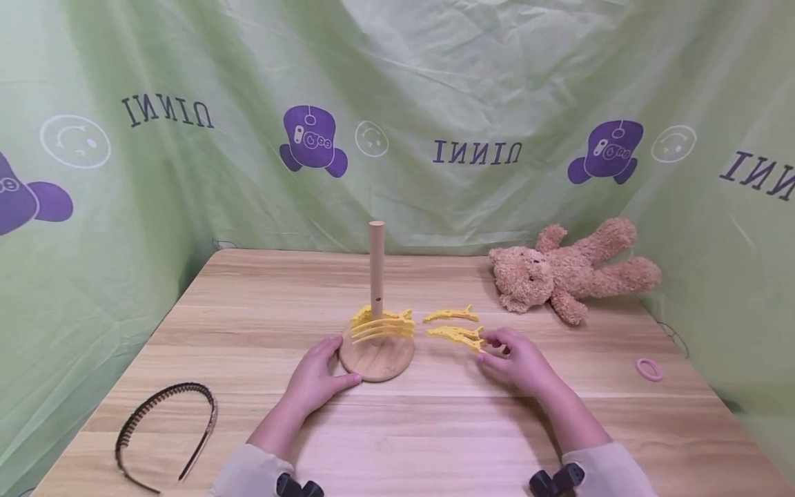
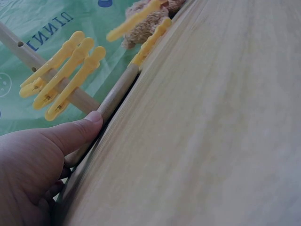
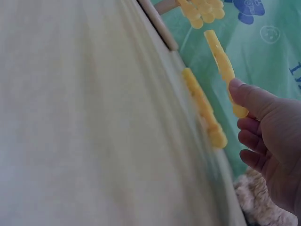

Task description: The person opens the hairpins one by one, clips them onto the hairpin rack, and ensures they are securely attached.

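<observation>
Left hand grips wooden stand, right hand pinches yellow clip; right of the stand, teddy and pink ring; left, headband; behind, reversed "UINNI" lettering.

From the head, we look forward and down at most of the tabletop, taking in the left hand, the right hand and the green curtain behind. From the left wrist, we sit close and low, tilted, facing past that hand along the wood to the wooden stand. From the right wrist, we are equally low and tilted, close to that hand. All three views share yellow clips, part of the stand and part of the teddy bear.
</observation>
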The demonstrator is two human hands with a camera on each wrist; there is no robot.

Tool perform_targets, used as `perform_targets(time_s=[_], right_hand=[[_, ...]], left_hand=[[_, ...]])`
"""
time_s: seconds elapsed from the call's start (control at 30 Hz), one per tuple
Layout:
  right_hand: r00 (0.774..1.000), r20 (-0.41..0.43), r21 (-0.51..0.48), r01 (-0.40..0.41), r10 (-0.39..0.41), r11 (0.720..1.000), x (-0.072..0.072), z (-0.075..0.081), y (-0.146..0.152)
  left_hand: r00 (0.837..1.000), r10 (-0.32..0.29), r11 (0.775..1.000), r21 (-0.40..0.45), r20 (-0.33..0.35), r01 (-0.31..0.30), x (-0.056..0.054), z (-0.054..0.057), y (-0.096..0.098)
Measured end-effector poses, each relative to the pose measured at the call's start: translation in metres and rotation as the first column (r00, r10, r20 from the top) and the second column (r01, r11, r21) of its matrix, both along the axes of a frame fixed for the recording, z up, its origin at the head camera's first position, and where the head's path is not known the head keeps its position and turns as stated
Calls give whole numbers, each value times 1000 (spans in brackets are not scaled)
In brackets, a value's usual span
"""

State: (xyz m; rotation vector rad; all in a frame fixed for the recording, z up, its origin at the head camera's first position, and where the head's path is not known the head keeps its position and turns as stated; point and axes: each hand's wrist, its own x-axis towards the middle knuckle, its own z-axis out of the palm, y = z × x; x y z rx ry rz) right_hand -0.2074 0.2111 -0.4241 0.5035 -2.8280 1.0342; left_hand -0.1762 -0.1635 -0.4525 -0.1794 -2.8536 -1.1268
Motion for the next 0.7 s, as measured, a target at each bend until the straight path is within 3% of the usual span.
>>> perform_targets(time_s=[0.37,0.7], right_hand=[[999,-35,-54,-32,31,998,-11,44,-16],[984,-83,-14,-162,160,987,-15,61,-46]], left_hand=[[1000,4,1000,-5,0,-4,-1,-2,-1],[1000,-1,1000,0,-12,1,-2,-5,-2]])
